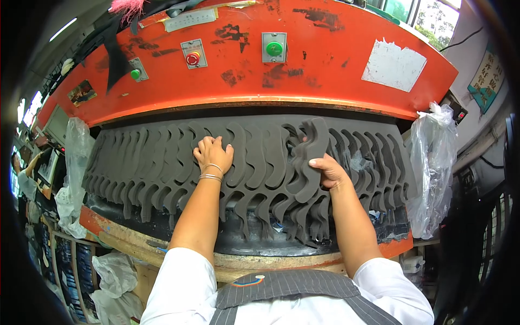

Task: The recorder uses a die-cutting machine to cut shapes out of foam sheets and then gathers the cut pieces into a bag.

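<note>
A wide dark grey foam sheet (116,154), cut into rows of wavy strips, lies across the machine bed before me. In my right hand (329,171) is a stack of wavy foam pieces (312,157), lifted upright above the sheet. The thumb presses on the near side; most of the fingers are hidden behind the foam. My left hand (213,155) rests on the sheet left of the middle, its fingers bent and apart with the tips against the foam. Bangles circle that wrist. Below both hands, loose ends of cut strips (262,214) hang over the front edge.
An orange machine front (233,76) with green and red push buttons rises behind the foam. Clear plastic bags hang at the right (433,168) and left (77,157). A worn wooden edge (244,261) runs along the front. Another person (27,176) is at the far left.
</note>
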The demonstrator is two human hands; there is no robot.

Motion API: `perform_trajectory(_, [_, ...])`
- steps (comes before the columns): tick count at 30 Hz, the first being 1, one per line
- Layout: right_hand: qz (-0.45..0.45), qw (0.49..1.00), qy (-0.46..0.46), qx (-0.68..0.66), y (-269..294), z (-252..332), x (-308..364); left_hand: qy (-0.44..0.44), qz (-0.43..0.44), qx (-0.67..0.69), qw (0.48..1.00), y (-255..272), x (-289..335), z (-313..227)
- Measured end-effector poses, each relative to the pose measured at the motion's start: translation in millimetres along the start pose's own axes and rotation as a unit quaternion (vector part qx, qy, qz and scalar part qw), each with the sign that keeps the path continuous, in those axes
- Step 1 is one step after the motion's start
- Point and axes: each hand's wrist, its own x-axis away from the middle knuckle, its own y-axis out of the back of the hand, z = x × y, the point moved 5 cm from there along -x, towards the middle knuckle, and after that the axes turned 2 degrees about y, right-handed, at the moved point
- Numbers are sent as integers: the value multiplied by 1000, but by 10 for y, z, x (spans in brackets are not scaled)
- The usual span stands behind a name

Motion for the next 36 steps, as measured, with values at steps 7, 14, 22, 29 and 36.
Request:
perform_trajectory(7, [-100,898,-231,361,94,-122,-234,-86,163,-216,959,36,-239,-164])
perform_trajectory(14, [-74,661,-229,710,116,-173,-412,40,412,-171,894,44,-538,-197])
perform_trajectory(22, [-176,893,-7,413,111,-53,322,2,147,-33,989,15,-255,68])
perform_trajectory(29, [-115,943,310,34,76,799,1250,-157,-98,531,827,520,399,248])
perform_trajectory(36, [-49,951,112,284,-918,126,-301,32,193,228,954,162,-243,-150])
